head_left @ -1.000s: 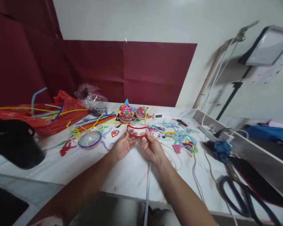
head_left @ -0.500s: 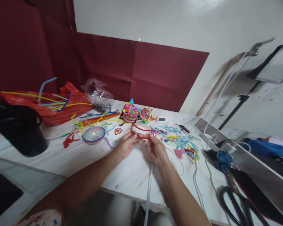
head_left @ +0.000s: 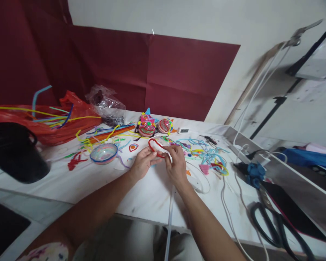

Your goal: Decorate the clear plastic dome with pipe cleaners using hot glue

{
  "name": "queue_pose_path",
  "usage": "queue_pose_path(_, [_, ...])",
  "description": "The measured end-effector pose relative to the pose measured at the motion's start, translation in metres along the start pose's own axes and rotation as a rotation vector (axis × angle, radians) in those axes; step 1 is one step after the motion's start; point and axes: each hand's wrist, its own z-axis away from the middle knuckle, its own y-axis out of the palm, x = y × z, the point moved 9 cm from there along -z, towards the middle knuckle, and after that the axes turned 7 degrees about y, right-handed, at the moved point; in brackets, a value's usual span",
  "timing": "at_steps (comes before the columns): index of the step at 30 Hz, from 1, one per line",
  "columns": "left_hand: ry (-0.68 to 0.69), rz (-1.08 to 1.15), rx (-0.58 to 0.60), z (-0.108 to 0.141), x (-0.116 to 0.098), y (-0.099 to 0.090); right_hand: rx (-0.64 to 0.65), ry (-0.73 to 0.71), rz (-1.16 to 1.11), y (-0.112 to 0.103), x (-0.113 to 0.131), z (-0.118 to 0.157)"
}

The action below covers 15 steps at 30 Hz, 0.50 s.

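Note:
Over the middle of the table, my left hand (head_left: pixel 143 162) pinches the lower left of a red pipe-cleaner loop (head_left: pixel 153 145). My right hand (head_left: pixel 176 163) has its fingers closed on the loop's right side. The loop is curved and narrow, and my fingers cover part of it. From under my right wrist a long translucent stick (head_left: pixel 169 221) runs down past the table's front edge. Behind the hands stand two colourful pipe-cleaner animal heads, a pink one (head_left: pixel 147 127) and a rounder one (head_left: pixel 165 125). A small red eye-shaped piece (head_left: pixel 133 147) lies left of the loop.
A blue-rimmed bowl (head_left: pixel 103 153) and a black container (head_left: pixel 16 152) stand left. A red plastic bag (head_left: pixel 51 134) holds pipe cleaners. Tangled pipe-cleaner pieces (head_left: pixel 206 156) lie right, with a white device (head_left: pixel 197 183) and its cable nearer. Large scissors (head_left: pixel 271 224) lie front right.
My right hand has turned and shifted up over the red loop, which now looks narrower and more tilted. A white device beside my right wrist has come into sight. The camera view has shifted slightly.

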Motion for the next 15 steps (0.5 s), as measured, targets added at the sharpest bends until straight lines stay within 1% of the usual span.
queue_pose_path(4, [0.009,0.004,-0.018,0.0008,-0.0018,0.001,-0.022,-0.062,0.078,0.0005,0.0015,0.0024])
queue_pose_path(8, [-0.007,0.038,-0.039,0.0009,-0.0002,0.0002,-0.048,-0.091,0.092,0.0003,0.002,0.0039])
queue_pose_path(15, [-0.015,0.062,-0.022,0.0011,0.001,0.0008,-0.063,-0.13,0.141,-0.0007,0.0067,0.0049])
